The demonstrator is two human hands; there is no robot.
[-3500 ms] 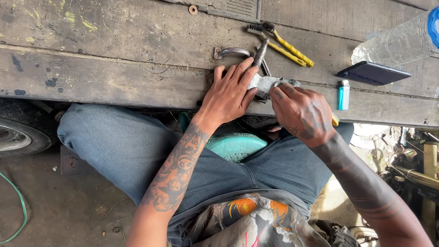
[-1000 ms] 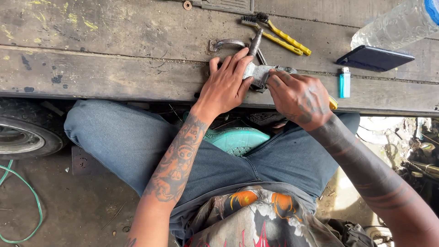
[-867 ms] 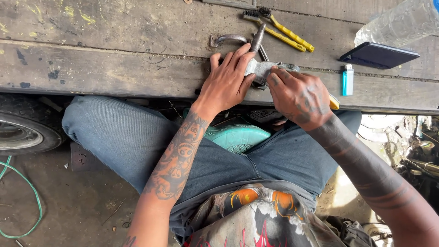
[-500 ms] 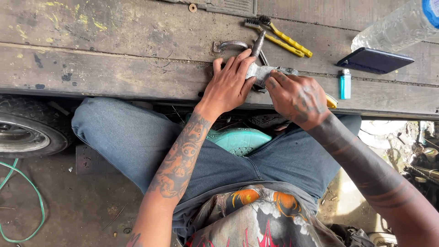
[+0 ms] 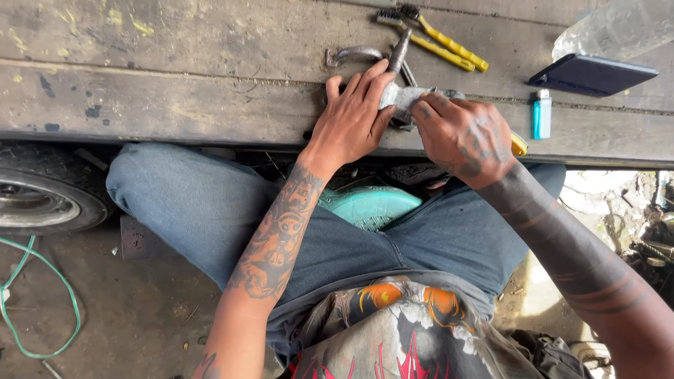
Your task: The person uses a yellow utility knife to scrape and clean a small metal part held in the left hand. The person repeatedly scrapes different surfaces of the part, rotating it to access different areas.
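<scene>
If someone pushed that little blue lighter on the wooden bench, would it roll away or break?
Probably neither. The blue lighter lies flat on the rough wooden bench, so it would likely slide rather than roll. It looks small and plastic, so probably light and easy to flick, and it sits near the edge.
</scene>
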